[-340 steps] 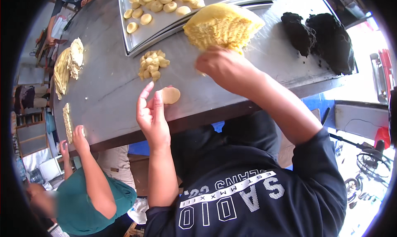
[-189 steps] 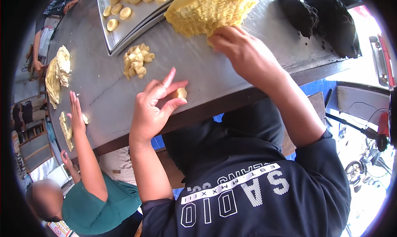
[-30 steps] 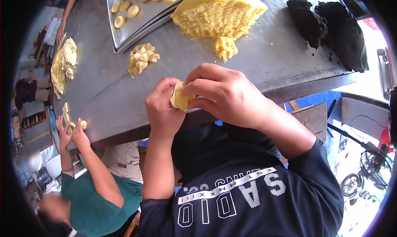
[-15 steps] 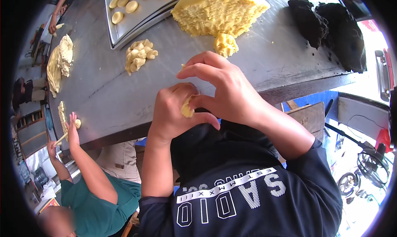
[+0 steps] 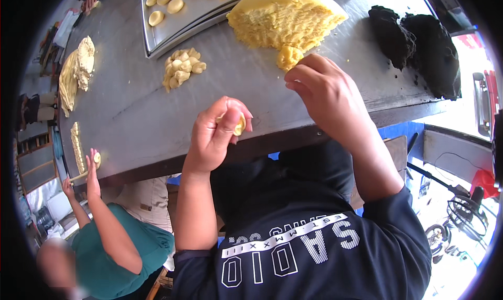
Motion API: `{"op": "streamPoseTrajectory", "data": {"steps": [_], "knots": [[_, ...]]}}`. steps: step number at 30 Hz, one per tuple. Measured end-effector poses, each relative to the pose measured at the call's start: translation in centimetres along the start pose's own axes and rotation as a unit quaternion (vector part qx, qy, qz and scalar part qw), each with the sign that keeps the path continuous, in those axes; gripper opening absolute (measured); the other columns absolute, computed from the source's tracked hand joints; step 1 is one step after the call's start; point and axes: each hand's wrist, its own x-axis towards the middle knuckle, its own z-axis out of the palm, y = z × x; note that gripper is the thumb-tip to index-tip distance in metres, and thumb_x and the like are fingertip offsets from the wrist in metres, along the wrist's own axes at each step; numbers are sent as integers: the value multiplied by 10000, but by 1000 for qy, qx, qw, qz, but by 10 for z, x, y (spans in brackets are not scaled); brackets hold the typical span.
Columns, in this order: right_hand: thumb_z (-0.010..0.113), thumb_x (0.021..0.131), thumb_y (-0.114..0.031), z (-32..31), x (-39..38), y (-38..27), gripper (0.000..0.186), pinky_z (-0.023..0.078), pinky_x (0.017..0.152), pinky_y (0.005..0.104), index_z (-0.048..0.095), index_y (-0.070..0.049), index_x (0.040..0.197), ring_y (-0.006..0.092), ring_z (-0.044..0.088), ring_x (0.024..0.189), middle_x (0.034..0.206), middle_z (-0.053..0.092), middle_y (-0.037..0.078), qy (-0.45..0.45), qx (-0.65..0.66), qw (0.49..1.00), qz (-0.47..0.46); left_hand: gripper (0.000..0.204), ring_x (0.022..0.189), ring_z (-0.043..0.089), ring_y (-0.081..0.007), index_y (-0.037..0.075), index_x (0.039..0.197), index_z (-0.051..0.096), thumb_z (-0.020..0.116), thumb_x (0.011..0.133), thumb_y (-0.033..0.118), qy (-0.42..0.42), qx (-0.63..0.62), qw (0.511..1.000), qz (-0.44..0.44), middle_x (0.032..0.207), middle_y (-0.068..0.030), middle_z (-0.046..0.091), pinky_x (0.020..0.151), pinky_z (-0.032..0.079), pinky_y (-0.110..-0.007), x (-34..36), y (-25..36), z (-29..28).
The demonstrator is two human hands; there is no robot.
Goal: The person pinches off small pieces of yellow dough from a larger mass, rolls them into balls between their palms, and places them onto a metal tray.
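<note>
My left hand (image 5: pixel 212 137) is closed around a small piece of pale dough with yellow filling (image 5: pixel 239 126), held above the table's front edge. The thumb presses on it from the top. My right hand (image 5: pixel 330 93) is at the small yellow filling lump (image 5: pixel 290 58), its fingers curled and drawn together; what lies between the fingertips is hidden. This lump sits against a large, crumbly yellow filling mound (image 5: pixel 285 20). Left of the mound lies a cluster of small pale dough pieces (image 5: pixel 182 68).
A metal tray (image 5: pixel 152 47) holds several round dough balls. Black dough-like masses (image 5: pixel 435 54) lie at the right, pale dough (image 5: pixel 78 72) at the far left. At left, a co-worker in green (image 5: pixel 112 247) holds a rolling stick (image 5: pixel 78 177) by a dough strip (image 5: pixel 77 145).
My right hand has left my left hand and moved up and right to the yellow lump. My left hand has turned, its thumb now over the dough. The view has shifted slightly.
</note>
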Motion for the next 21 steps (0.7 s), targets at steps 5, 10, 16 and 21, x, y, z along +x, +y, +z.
{"op": "streamPoseTrajectory", "data": {"steps": [5,10,16,21], "knots": [[813,950,-63,5,1,10,105,628,873,449,838,-97,1046,307,753,1034,1069,742,78,4,-48,999,-4,439,858,604,-38,62,1167,765,550,1249,435,-5,-113,993,40,1018,-19,750,695,425,-203,12,7,-2],[798,1030,-111,-11,-5,5,57,627,871,460,793,-71,1070,331,763,984,1064,761,97,-29,53,997,41,393,836,582,-46,48,1184,751,579,1243,397,18,-72,997,5,1016,-39,735,694,423,-213,7,1,-3],[763,1026,-125,-13,-27,21,64,605,852,488,751,-83,1073,364,734,982,991,727,110,-13,8,999,53,364,787,584,-70,36,1059,721,670,1208,364,12,-33,999,14,959,-69,719,594,381,-216,11,4,1],[779,1028,-137,-19,-26,18,58,609,854,487,752,-94,1056,357,738,990,977,733,99,14,-21,999,38,373,779,596,-86,38,986,710,725,1177,357,28,-17,995,-93,902,-58,697,623,396,-228,8,12,5]]}}
